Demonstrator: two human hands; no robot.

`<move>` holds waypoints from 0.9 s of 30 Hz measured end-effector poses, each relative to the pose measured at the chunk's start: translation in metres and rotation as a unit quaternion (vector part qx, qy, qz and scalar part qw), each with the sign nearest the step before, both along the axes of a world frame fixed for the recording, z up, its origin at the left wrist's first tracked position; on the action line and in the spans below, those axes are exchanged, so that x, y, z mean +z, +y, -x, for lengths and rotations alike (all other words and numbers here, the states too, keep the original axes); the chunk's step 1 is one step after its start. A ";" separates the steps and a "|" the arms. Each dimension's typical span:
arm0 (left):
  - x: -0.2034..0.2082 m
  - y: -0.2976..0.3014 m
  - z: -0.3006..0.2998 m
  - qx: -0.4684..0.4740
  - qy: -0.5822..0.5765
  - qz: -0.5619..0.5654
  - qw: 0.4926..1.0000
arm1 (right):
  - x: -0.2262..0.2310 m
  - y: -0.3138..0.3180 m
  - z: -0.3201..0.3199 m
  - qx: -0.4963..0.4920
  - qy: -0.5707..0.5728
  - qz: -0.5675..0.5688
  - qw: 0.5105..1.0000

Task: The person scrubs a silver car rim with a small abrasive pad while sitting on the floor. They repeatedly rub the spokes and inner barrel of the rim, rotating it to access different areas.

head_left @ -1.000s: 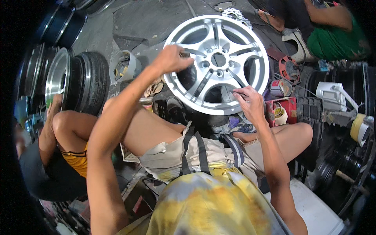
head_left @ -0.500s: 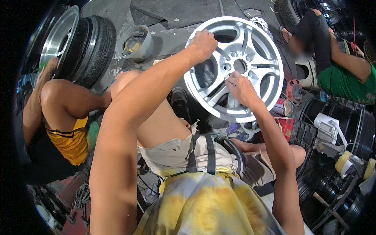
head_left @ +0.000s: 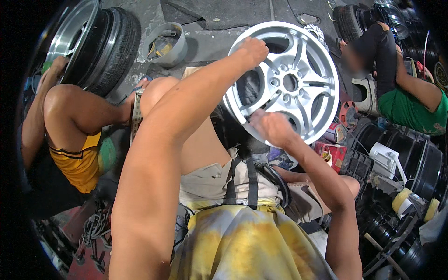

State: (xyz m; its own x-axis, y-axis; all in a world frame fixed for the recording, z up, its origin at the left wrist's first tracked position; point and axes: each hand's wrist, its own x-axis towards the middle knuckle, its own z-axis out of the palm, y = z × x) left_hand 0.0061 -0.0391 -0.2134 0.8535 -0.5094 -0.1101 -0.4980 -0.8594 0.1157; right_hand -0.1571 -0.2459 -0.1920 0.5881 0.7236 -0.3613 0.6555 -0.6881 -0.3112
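Note:
A silver alloy wheel rim [head_left: 308, 84] with split spokes is tilted up in front of me. My left hand [head_left: 254, 50] is closed over its upper left edge, the fingertips partly hidden behind my knuckles. At the lower left spoke, near the outer lip, is my right hand [head_left: 274, 128], its fingers bent together and blurred by motion. Anything small pinched in them cannot be made out. Dark floor and shadow show through the gaps between the spokes.
A co-worker's knee [head_left: 65, 105] is close on my left, beside a tyre [head_left: 119, 51]. A whitish bucket [head_left: 175, 51] stands beyond. On the right, another person in green [head_left: 415, 109] sits near black rims [head_left: 422, 158] and a red box [head_left: 333, 154].
My right hand has moved from beside the hub down and left along the spoke toward the outer lip. My left hand keeps to the upper left edge; the whole view has shifted slightly.

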 end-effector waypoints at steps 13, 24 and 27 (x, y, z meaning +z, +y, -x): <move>0.002 -0.013 -0.011 0.032 0.039 0.015 0.999 | 0.040 -0.016 0.000 0.024 -0.067 -0.170 0.983; -0.005 -0.021 -0.032 0.031 0.181 -0.021 0.983 | 0.020 -0.227 0.056 -0.625 0.340 -0.310 0.631; -0.007 -0.020 -0.036 0.027 0.198 -0.045 0.979 | 0.032 -0.192 0.064 -0.672 0.371 -0.341 0.544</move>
State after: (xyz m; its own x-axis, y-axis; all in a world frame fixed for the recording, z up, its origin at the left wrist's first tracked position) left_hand 0.0417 -0.0591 -0.2203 0.7598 -0.4384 -0.4802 -0.3838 -0.8985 0.2130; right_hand -0.2210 -0.4381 -0.1601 0.6263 -0.0641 -0.7769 -0.7756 0.0495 -0.6293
